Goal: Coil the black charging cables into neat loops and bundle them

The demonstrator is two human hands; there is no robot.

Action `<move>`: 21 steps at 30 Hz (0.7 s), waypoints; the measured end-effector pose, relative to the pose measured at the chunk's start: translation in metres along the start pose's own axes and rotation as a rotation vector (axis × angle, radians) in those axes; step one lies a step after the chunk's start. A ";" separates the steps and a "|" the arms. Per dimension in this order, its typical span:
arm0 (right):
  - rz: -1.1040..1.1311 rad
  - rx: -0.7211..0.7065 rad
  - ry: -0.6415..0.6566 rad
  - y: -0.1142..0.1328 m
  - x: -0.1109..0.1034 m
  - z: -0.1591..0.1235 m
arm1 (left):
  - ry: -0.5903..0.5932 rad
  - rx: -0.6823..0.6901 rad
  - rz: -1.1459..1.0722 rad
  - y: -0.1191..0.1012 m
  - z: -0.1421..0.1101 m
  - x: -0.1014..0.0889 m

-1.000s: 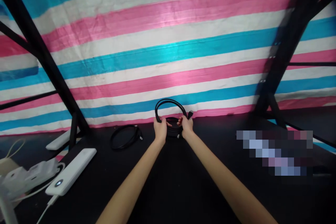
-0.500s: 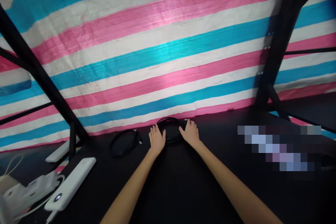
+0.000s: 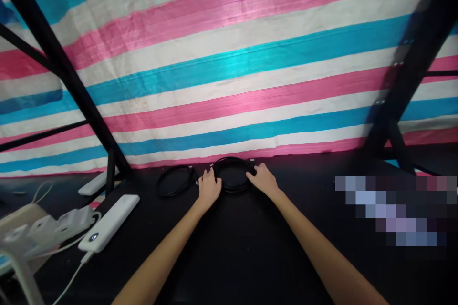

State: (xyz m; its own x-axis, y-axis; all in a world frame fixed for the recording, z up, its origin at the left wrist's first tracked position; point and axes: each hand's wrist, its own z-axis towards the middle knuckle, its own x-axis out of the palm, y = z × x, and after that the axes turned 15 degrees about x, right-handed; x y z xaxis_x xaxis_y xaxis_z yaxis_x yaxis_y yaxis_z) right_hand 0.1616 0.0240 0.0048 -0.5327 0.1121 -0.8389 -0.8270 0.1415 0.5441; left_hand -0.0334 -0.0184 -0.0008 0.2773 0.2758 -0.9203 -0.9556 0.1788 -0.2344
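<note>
A coiled black cable (image 3: pixel 232 190) lies on the black tabletop near its back edge, with a light metal plug end at its upper right. At the coil's left side rests my left hand (image 3: pixel 210 189), its fingers somewhat apart and the thumb towards the ring. My right hand (image 3: pixel 265 179) is at the right side, thumb and curled fingers around the bundled part of the cable. A second coiled black cable (image 3: pixel 171 195) lies to the left, close to my left fingers, with small plug ends showing.
To the left are a white power bank (image 3: pixel 110 221) with a white cord plugged in, and a power strip (image 3: pixel 46 231) holding white chargers. Another white block (image 3: pixel 93 184) lies behind a black frame post (image 3: pixel 86 105). A striped tarp (image 3: pixel 229 86) hangs behind; a blurred patch covers the right.
The view has shifted, moving the surroundings in the picture. My left hand has drawn slightly left of the coil, and my right fingers have curled in more at its right side.
</note>
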 end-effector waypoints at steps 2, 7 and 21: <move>-0.007 -0.005 0.015 0.000 0.001 0.000 | -0.042 -0.025 0.023 0.006 -0.003 -0.007; 0.006 0.062 0.006 -0.001 0.006 0.003 | -0.136 -0.219 0.108 0.038 -0.008 -0.021; 0.173 0.072 -0.177 -0.002 0.003 0.002 | 0.077 -0.351 -0.127 0.076 -0.023 -0.054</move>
State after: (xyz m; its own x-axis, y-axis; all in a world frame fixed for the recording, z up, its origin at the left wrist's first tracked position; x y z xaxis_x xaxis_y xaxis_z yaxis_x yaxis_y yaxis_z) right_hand 0.1624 0.0254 0.0013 -0.6203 0.3102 -0.7205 -0.7079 0.1743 0.6845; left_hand -0.1232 -0.0411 0.0235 0.4005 0.1981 -0.8946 -0.8937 -0.1311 -0.4291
